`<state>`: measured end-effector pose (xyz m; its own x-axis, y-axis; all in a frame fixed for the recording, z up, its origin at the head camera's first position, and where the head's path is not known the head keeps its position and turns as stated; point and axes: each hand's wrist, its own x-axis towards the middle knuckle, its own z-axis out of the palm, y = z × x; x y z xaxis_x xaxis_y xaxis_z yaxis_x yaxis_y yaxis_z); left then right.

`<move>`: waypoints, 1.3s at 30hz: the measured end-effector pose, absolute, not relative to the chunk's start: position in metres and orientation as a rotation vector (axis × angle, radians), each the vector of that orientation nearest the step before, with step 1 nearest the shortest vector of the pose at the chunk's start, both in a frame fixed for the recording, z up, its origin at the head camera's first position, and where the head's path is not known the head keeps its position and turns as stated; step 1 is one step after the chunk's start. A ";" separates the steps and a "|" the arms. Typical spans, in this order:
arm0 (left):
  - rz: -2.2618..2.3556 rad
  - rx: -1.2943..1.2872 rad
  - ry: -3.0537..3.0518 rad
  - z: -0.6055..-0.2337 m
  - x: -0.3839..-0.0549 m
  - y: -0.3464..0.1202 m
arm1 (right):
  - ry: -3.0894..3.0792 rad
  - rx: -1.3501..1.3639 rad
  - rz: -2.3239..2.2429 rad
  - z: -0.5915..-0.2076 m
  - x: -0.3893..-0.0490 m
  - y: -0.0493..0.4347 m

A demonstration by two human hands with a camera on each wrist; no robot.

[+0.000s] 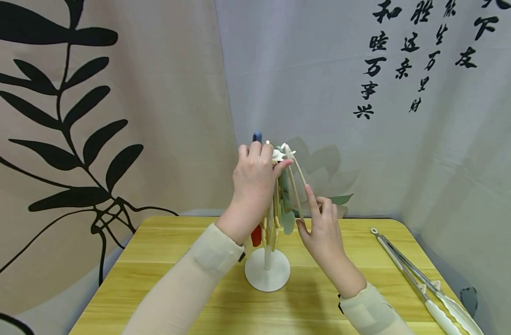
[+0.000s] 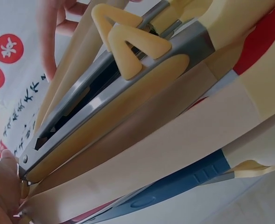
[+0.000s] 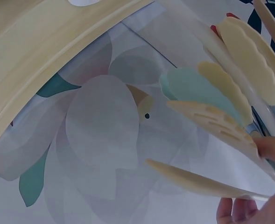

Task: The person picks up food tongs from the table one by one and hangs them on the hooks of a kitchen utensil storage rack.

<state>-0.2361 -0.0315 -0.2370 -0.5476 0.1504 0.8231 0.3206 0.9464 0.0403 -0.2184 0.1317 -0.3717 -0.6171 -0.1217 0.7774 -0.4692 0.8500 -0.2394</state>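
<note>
A white utensil stand (image 1: 267,275) stands upright on the table, with several kitchen tongs hanging round its post. My left hand (image 1: 255,179) grips the stand's top, fingers bent over it and thumb stretched to the right; what lies under the palm is hidden. Lower down on the right, my right hand (image 1: 324,232) holds a pair of beige tongs (image 1: 296,186) between thumb and fingers. Their top end is at the stand's hooks (image 1: 279,155). In the right wrist view, the tongs' slotted blade (image 3: 212,120) and plain blade (image 3: 188,179) are spread apart.
Metal tongs with beige tips (image 2: 95,100) and blue-handled tongs (image 2: 179,182) hang close together in the left wrist view. A red piece (image 1: 256,236) hangs at the stand's left. Long metal tongs with white ends (image 1: 424,284) lie on the wooden table (image 1: 175,279). A printed curtain (image 1: 305,60) hangs behind.
</note>
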 end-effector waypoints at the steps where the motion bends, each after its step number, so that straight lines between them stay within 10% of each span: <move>1: -0.242 -0.337 -2.157 -0.237 -0.236 -0.032 | -2.207 0.425 0.542 -0.372 -0.219 0.131; 39: -0.198 -0.368 -2.112 -0.242 -0.238 -0.033 | -2.274 0.552 0.752 -0.384 -0.215 0.132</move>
<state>-0.2381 -0.0333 -0.2421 -0.5043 0.1829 0.8439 0.3365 0.9417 -0.0030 -0.2149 0.1317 -0.3844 -0.6859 -0.1756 0.7062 -0.5621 0.7443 -0.3608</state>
